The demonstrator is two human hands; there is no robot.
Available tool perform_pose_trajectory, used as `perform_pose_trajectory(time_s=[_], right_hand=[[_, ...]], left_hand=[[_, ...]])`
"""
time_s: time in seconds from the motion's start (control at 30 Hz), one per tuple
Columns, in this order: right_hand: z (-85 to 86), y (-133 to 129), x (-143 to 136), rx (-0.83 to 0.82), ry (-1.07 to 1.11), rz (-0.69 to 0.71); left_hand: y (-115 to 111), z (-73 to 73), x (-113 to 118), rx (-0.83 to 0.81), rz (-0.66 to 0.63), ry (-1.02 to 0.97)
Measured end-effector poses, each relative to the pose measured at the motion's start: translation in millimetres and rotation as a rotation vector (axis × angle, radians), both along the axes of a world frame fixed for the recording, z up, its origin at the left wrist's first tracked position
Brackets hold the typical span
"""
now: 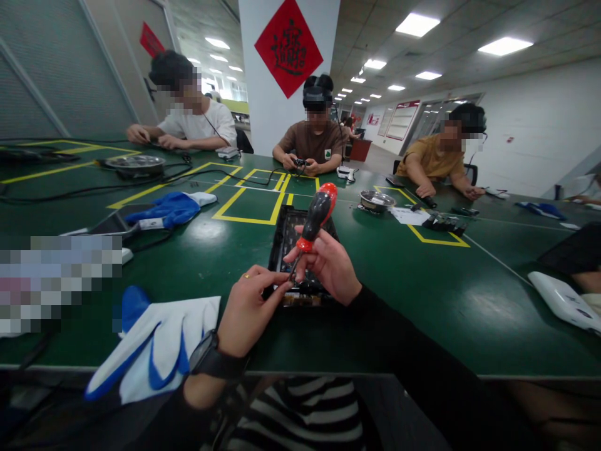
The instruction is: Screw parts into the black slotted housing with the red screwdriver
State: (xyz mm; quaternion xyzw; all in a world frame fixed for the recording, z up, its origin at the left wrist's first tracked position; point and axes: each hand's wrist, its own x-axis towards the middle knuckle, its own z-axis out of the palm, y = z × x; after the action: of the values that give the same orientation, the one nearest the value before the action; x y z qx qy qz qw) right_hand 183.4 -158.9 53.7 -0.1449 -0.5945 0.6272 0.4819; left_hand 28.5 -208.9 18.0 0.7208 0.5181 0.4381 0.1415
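Observation:
My right hand (328,266) is closed around a screwdriver (319,213) with a black and red handle, low on the handle and near the shaft. The tool leans, its handle up and to the right, its thin shaft pointing down. Beside the tip, my left hand (253,307) pinches with thumb and forefinger; whatever is between them is too small to make out. Both hands are over a black open casing (278,241) with small parts inside, partly covered by my fingers. Whether the tip touches a screw is hidden.
A blue and white glove (159,338) lies left of my left wrist, a second glove (171,210) farther off. Metal bowls (377,200), cables and yellow tape outlines lie on the green table (422,294). A white device (563,300) is at right. Three people sit opposite.

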Motion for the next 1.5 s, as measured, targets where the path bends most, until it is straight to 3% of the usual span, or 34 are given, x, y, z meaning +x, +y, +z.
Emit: perform_pose_trajectory(time_s=[0.53,0.77,1.1,1.3,1.5], right_hand=[[-3.4,2.3,-0.8,0.035,0.021,-0.036],[0.6,-0.2,1.3,-0.028,0.047,0.035],[-4.4,4.8,-1.3,0.012,0.008,-0.051],[0.6,1.9,1.4,-0.04,0.057,0.027],[0.0,1.6,0.3,-0.017,0.018,-0.005]], left_hand=[[1.7,-1.3,-0.1,0.026,-0.022,-0.007],[2.0,-1.2,0.2,0.011,-0.03,-0.007],[2.7,-1.3,-0.5,0.004,-0.018,-0.016],[2.6,0.8,-0.1,-0.021,-0.009,-0.014],[1.2,0.7,0.6,-0.024,-0.027,-0.017]])
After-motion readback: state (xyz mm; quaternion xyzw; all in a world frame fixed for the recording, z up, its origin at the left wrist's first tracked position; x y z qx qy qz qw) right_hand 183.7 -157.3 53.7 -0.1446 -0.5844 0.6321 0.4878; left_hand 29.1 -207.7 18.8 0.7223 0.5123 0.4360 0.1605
